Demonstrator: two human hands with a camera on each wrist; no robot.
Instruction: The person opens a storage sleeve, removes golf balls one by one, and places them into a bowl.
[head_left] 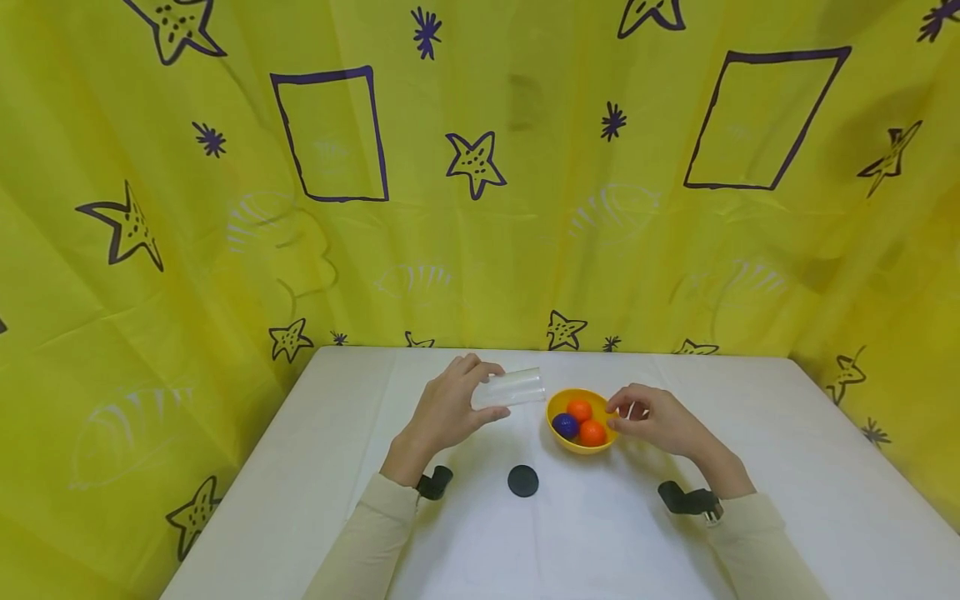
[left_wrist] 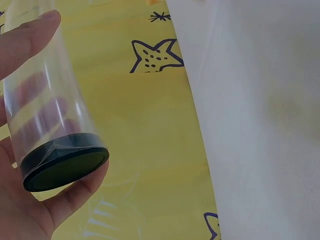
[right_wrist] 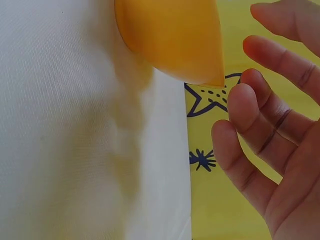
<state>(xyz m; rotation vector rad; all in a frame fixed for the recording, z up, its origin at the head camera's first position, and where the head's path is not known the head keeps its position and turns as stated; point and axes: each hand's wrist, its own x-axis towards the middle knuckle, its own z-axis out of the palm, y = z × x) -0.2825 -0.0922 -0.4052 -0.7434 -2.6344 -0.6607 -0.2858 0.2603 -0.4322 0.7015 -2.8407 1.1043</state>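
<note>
My left hand (head_left: 446, 404) grips a clear plastic tube (head_left: 517, 388) held sideways above the table. In the left wrist view a black cap (left_wrist: 65, 167) covers the tube's end near the palm; its other end points toward the bowl in the head view. A yellow bowl (head_left: 580, 448) holds two orange balls, one farther back (head_left: 579, 409) and one nearer (head_left: 592, 433), and a dark blue ball (head_left: 566, 426). At the bowl's right rim is my right hand (head_left: 660, 421), its fingers loosely bent with nothing between them. Whether they touch the rim, I cannot tell.
A round black lid (head_left: 522, 481) lies flat on the white table (head_left: 600, 533), in front of the bowl and to its left. Behind and at both sides hangs a yellow curtain (head_left: 480, 242) with drawn stars.
</note>
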